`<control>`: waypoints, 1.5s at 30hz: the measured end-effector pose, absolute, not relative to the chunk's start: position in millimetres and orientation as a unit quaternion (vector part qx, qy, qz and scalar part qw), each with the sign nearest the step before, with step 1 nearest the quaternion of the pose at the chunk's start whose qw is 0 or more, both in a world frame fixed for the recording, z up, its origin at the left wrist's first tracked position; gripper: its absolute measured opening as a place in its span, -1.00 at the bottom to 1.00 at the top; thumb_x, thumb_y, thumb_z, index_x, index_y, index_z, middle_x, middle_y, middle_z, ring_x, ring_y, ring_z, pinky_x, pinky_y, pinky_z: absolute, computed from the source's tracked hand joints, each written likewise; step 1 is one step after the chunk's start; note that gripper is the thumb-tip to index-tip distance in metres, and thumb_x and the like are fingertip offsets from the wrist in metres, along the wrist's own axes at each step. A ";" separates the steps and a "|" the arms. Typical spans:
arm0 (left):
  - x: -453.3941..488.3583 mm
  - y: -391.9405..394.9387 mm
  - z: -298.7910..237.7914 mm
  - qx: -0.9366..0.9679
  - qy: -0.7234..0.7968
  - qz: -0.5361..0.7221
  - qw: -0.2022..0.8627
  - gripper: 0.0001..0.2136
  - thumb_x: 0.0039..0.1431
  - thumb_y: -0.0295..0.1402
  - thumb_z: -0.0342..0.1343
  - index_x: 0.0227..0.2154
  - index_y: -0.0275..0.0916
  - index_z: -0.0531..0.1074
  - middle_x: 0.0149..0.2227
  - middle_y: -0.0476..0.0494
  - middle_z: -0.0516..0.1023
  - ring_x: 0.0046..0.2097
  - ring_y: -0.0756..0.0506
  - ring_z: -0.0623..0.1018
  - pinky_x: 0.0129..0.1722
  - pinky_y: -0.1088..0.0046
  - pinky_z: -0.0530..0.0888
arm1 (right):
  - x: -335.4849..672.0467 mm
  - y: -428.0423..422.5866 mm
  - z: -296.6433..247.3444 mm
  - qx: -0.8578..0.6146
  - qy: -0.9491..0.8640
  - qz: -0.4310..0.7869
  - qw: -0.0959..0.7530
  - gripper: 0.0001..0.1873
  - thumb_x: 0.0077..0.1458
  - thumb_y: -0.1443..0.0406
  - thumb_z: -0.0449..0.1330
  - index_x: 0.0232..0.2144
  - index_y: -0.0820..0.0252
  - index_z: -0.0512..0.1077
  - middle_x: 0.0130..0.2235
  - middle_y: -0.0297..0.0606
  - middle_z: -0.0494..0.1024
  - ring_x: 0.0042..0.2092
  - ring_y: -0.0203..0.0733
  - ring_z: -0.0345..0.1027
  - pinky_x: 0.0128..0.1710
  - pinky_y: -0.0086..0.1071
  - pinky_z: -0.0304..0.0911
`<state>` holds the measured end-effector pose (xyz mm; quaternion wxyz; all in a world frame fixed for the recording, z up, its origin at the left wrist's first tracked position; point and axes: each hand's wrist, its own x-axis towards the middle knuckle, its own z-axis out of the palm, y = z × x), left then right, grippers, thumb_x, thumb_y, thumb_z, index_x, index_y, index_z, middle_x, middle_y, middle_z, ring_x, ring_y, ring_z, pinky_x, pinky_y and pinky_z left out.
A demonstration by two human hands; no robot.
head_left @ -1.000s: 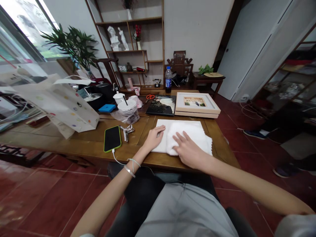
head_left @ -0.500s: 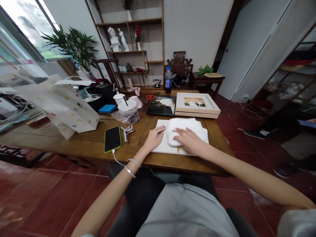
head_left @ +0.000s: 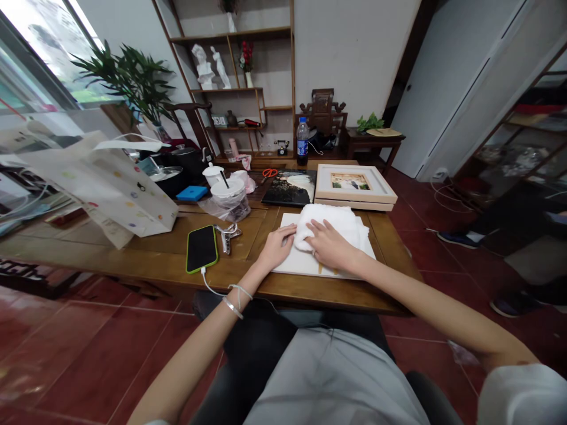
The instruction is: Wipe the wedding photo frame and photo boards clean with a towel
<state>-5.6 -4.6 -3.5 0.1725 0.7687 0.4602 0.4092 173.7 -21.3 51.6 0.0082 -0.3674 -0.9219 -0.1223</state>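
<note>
A folded white towel (head_left: 343, 221) lies on a white flat panel (head_left: 292, 264) near the table's front edge. My right hand (head_left: 330, 245) is closed on the towel from above, its fingers bent over the near left part and pressing it down; the thumb is mostly hidden. On the panel's left edge rests my left hand (head_left: 279, 243), open, with its fingers flat and pointing right, just short of the towel. Narrow tan marks (head_left: 321, 268) show on the panel below my right hand.
Behind the panel are a dark photo panel (head_left: 290, 188) and stacked light-wood frames (head_left: 357, 186). A charging phone (head_left: 202, 249), metal clamp (head_left: 228, 237), bagged cup (head_left: 229, 198), bottle (head_left: 302, 141) and paper bag (head_left: 128, 195) stand or lie around. A person's leg (head_left: 491, 215) shows at right.
My right hand and the towel have slid slightly away from me and left across the panel. More of the tan marks shows. My left hand has stayed in place.
</note>
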 end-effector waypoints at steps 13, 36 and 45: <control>-5.3 -6.1 -0.3 0.772 0.457 0.406 0.176 -0.70 0.09 -0.53 -0.05 -0.15 -0.27 0.49 -0.03 -0.16 0.50 0.06 -0.11 0.44 0.11 0.26 0.32 | 198.4 -80.8 83.1 -0.267 -0.962 0.053 0.010 -0.66 -0.12 0.53 0.02 -0.29 0.23 0.46 0.03 -0.01 0.38 0.06 -0.05 0.23 -0.04 -0.27 0.13; -5.7 -6.8 2.5 0.783 0.444 0.402 0.169 -0.69 0.07 -0.57 -0.05 -0.19 -0.22 0.50 -0.07 -0.12 0.53 -0.03 -0.13 0.50 0.03 0.33 0.38 | 151.5 -1.9 62.8 -0.429 -0.898 -0.100 0.009 -0.68 0.04 0.49 -0.03 -0.17 0.36 0.41 -0.14 0.11 0.43 -0.09 0.05 0.26 -0.16 -0.21 0.10; -5.9 -5.3 -0.4 0.759 0.468 0.417 0.176 -0.70 0.22 -0.42 -0.14 -0.15 -0.32 0.48 -0.03 -0.20 0.50 0.03 -0.10 0.46 0.09 0.33 0.34 | 148.1 -93.7 59.7 -0.307 -0.934 -0.181 -0.014 -0.78 0.04 0.43 0.05 -0.32 0.32 0.48 -0.10 0.15 0.41 -0.03 0.08 0.20 -0.09 -0.11 0.09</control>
